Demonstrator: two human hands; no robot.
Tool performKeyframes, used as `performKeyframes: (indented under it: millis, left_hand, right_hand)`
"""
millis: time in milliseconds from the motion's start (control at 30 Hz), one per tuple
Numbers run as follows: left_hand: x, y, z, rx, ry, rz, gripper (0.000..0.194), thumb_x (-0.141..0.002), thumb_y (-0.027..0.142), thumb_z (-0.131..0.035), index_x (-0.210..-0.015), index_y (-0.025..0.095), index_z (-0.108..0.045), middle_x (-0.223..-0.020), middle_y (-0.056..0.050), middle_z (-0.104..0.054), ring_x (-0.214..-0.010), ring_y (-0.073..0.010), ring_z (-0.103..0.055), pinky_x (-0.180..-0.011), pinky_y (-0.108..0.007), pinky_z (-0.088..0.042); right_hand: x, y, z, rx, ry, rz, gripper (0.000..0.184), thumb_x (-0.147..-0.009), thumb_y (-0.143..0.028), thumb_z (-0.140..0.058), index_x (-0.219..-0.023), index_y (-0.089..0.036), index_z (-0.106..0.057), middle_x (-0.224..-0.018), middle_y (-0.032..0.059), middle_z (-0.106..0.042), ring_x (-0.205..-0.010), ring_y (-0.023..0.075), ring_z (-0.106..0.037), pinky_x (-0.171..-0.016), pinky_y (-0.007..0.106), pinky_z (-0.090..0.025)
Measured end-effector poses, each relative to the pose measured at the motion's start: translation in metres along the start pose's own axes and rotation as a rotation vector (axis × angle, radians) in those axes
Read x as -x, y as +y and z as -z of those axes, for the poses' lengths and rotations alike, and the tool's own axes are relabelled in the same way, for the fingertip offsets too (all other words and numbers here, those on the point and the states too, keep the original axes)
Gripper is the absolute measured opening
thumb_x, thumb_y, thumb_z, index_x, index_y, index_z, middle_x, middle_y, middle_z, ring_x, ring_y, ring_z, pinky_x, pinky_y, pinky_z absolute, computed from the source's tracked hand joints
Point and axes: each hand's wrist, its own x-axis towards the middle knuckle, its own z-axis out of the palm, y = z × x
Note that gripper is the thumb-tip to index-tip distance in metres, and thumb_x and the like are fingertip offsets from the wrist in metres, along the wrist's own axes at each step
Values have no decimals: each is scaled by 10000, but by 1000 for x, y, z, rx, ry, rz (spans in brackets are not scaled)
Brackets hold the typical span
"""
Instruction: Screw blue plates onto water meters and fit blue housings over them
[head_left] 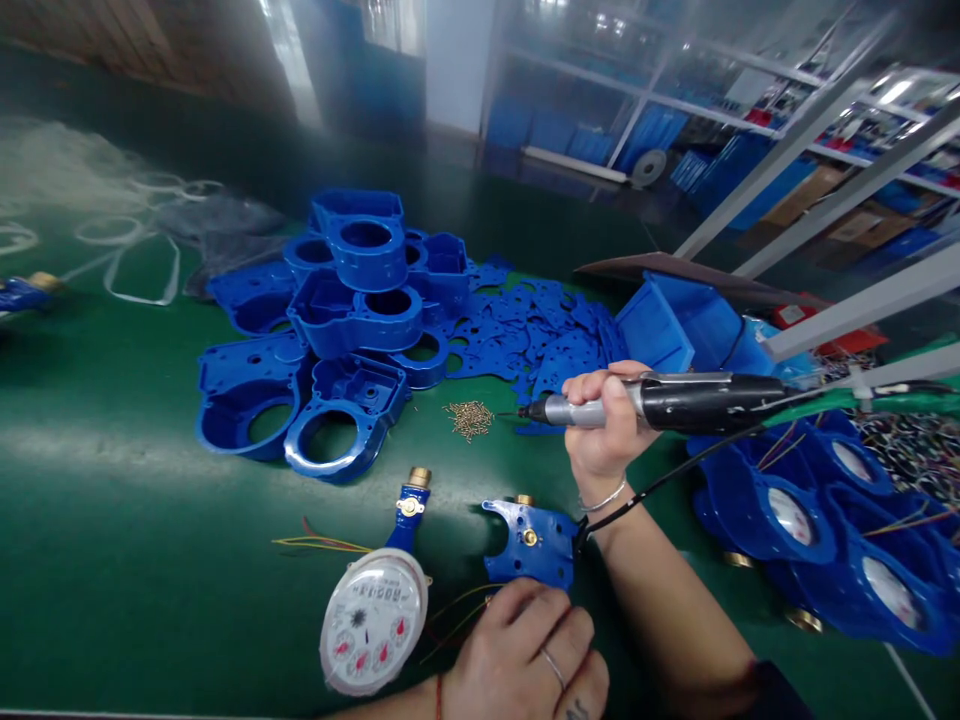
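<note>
An electric screwdriver [682,400] lies level in my right hand [611,425], whose fingers are wrapped round its grey front part. Its thin bit points left at a small heap of brass-coloured screws [470,420]. My left hand [529,655] curls over the near edge of a blue cut-out plate [531,542], which has a brass fitting in its middle; what lies under the fingers is hidden. To the left of that hand, a water meter [375,620] with a white dial and a blue pipe body rests on the green table, its coloured wires spread out.
Several blue housings [352,330] are stacked at the back left, beside a spread of flat blue plates [536,335]. A blue bin [660,325] stands behind my right hand. Assembled meters [791,515] crowd the right side. Clear plastic and straps [142,230] lie far left.
</note>
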Motion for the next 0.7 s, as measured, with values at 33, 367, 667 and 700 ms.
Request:
performKeyframes:
  millis: [33, 367, 667, 700]
  left_hand:
    - [0, 0, 0, -1, 0, -1, 205, -916, 179, -488, -745, 163, -600, -794, 7, -644, -762, -137, -565, -787, -279, -433]
    - [1, 2, 0, 20, -27, 32, 89, -846, 184, -573, -768, 165, -612, -783, 5, -649, -759, -136, -580, -790, -274, -443]
    - [-10, -3, 31, 526, 90, 372, 185, -952, 379, -472, -972, 201, -518, -930, -50, -605, -871, -158, -588, -799, -273, -465]
    - [-12, -3, 34, 605, 155, 564, 129, -949, 341, -481, -975, 215, -497, -894, -32, -577, -817, -140, -572, -739, -247, -459]
  right_hand:
    - [0, 1, 0, 3, 2, -5, 172, -716, -292, -622, -839, -225, -523, -534, -87, -518, -447, 97, -486, -489, 257, -424]
    - [-2, 5, 2, -6, 30, -37, 149, -720, -270, -626, -818, -211, -531, -528, -85, -528, -449, 97, -498, -506, 269, -446]
    - [-4, -90, 8, -166, 176, -120, 249, -596, -280, -707, -762, -184, -548, -510, -93, -457, -424, 64, -406, -479, 229, -414]
    - [-4, -103, 11, -191, 176, -131, 275, -573, -272, -736, -757, -180, -554, -510, -99, -444, -425, 57, -389, -480, 224, -413]
